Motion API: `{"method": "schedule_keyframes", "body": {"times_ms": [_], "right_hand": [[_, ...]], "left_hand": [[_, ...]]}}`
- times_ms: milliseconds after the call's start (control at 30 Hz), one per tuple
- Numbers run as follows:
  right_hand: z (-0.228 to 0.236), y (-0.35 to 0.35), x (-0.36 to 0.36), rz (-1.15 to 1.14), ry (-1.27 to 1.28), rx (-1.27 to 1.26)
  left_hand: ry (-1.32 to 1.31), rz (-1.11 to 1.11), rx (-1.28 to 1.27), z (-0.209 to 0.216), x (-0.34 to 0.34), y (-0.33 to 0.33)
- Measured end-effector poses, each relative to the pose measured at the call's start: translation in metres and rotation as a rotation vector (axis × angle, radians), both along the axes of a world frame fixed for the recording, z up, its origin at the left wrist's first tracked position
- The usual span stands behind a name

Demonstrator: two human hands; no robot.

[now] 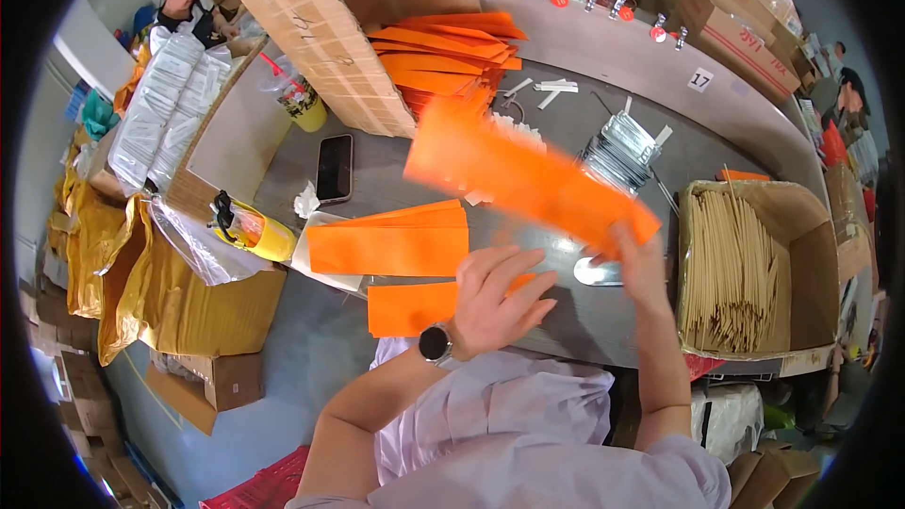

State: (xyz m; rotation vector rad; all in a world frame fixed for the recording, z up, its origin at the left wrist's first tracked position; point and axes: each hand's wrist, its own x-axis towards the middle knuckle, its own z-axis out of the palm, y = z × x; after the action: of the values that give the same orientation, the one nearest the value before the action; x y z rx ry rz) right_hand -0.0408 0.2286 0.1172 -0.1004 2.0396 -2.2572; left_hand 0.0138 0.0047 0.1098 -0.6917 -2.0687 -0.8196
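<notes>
A long orange strip (528, 170), smeared by motion, slants across the table in my right hand (636, 269), whose fingers close on its near right end. My left hand (500, 297), with a dark round watch on its wrist, hovers with fingers spread. It is just right of a lower orange stack (410, 309) at the table's front edge, and a bit of orange shows behind its fingers. Left of the held strip lies a fanned stack of orange strips (391, 240). Under the right hand's side is a shiny oval metal piece (597, 271).
A cardboard box (813, 269) of thin wooden sticks (728, 269) stands at the right. Bundled silvery pieces (620, 151) lie farther back. More orange strips (443, 61) pile up behind an upright carton (325, 38). A phone (335, 168), drink cup (304, 106) and yellow container (269, 238) stand left.
</notes>
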Motion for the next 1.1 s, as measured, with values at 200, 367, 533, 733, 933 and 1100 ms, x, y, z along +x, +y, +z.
{"method": "schedule_keyframes", "body": {"times_ms": [200, 367, 533, 733, 933, 1100], "right_hand": [[0.044, -0.035, -0.135, 0.043, 0.015, 0.008], [0.003, -0.089, -0.186, 0.193, 0.024, -0.135], [-0.048, -0.041, -0.114, 0.234, -0.045, 0.297], [-0.052, 0.043, -0.043, 0.08, 0.195, 0.803], [-0.042, 0.111, 0.013, 0.241, 0.131, 1.293], [-0.061, 0.109, 0.019, 0.217, 0.323, 1.382]], "left_hand": [[-0.218, -0.193, -0.116, -0.047, 0.017, 0.007], [-0.509, -0.32, -0.274, -0.085, 0.027, 0.012], [-0.59, -0.184, -0.303, -0.104, 0.028, 0.002], [-0.625, -0.125, -0.293, -0.12, 0.01, 0.007], [-0.681, -0.142, -0.302, -0.114, 0.005, 0.011], [-0.745, -0.138, -0.323, -0.109, -0.001, 0.011]]}}
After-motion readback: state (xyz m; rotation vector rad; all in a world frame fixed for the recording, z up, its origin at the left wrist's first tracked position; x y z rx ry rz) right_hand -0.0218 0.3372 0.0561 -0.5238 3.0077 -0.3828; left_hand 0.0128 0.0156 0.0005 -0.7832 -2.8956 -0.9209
